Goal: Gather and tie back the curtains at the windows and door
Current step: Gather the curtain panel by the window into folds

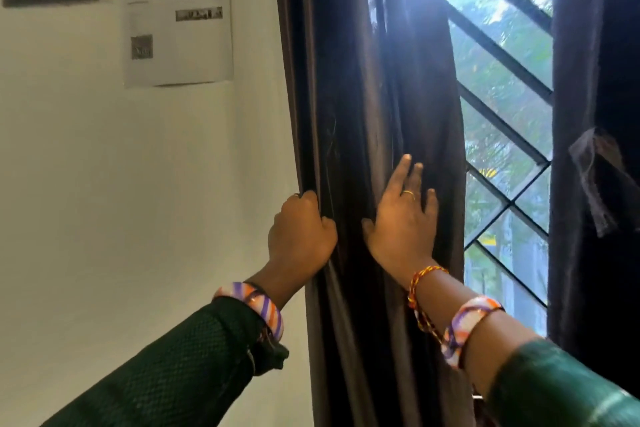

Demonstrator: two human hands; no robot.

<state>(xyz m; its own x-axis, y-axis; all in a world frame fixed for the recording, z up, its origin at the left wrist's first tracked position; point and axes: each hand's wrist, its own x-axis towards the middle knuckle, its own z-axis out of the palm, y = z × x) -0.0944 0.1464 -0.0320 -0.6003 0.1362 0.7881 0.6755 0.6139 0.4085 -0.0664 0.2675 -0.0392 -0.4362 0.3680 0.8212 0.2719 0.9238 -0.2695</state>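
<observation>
Left hand (301, 232) grips left curtain (349, 97) edge; right hand (403, 218) flat, pressing folds; gathering underway, untied; right curtain (588, 80) looks tied

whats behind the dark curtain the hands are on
Right of the dark brown fabric curtain, a window with a black metal grille shows, greenery beyond it. Whatever lies directly behind the folds is covered and cannot be seen.

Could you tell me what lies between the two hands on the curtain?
Only dark curtain folds lie between the left hand and right hand, as the head view shows.

Left-hand fingers (313, 199) behind curtain (349, 114)
</observation>
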